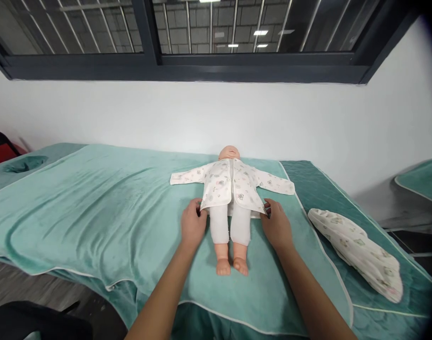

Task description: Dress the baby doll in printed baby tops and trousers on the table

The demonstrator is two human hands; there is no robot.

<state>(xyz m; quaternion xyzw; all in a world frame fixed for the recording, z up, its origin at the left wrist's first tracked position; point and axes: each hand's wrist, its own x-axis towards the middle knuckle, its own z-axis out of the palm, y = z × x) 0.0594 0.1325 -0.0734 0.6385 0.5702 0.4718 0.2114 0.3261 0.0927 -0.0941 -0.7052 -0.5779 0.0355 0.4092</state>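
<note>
- We are seeing the doll [221,250] in the middle of the light green cloth [95,203]; it is lying on its back, with its head [229,152] near the white wall [187,115] and its feet [223,267] pointing toward us
- The doll is wearing a white printed jacket [218,184], and both sleeves [187,176] are lying spread out to the sides
- The two front edges of the jacket are running down the middle, and white trousers [220,225] are covering the legs below
- With our left hand [193,222] we are pinching the lower corner of the jacket on the left side, between thumb and fingers
- With our right hand [276,223] we are pinching the opposite lower corner in the same manner
- On our right, a patterned cloth bundle [360,252] is resting on the darker green sheet [382,295], well apart from our right hand
- Above the wall, a dark window frame [216,68] is stretching across
</note>
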